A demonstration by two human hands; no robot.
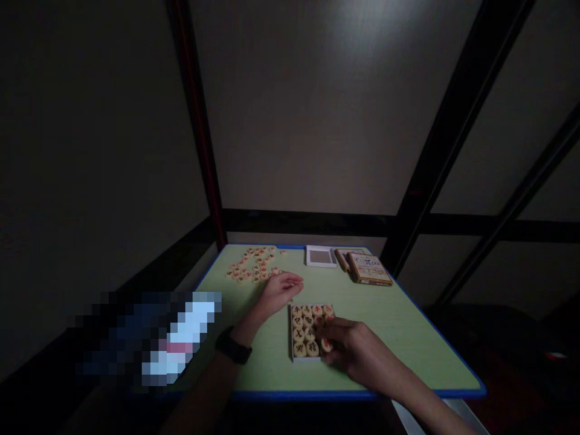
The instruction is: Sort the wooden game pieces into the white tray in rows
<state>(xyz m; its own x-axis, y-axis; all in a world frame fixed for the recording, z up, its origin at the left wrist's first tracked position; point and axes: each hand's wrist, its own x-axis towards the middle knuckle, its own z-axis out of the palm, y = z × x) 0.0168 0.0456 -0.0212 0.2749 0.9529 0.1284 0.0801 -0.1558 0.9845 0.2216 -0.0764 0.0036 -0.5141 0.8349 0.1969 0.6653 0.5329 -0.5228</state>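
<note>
A shallow white box (306, 359) near the table's front holds rows of round Chinese chess pieces, marked in black or red. My right hand (360, 350) reaches over the box's right side. Between its thumb and fingers is a Chinese chess piece (326, 345) with a red mark, sitting slightly tilted at the box. My fingers hide part of the right-hand column. Beyond the box, to its left, my left hand (280, 294) hovers with loosely bent fingers pointing right; I see nothing in it. Loose Chinese chess pieces (259, 267) lie scattered just past that hand.
At the back of the green table (385, 362) lies a white box or lid (321, 257). Two flat patterned boxes (369, 269) overlap at the back right. A blue edge (317, 396) rims the table, and a wall rises behind. A blurred-out patch covers the left side.
</note>
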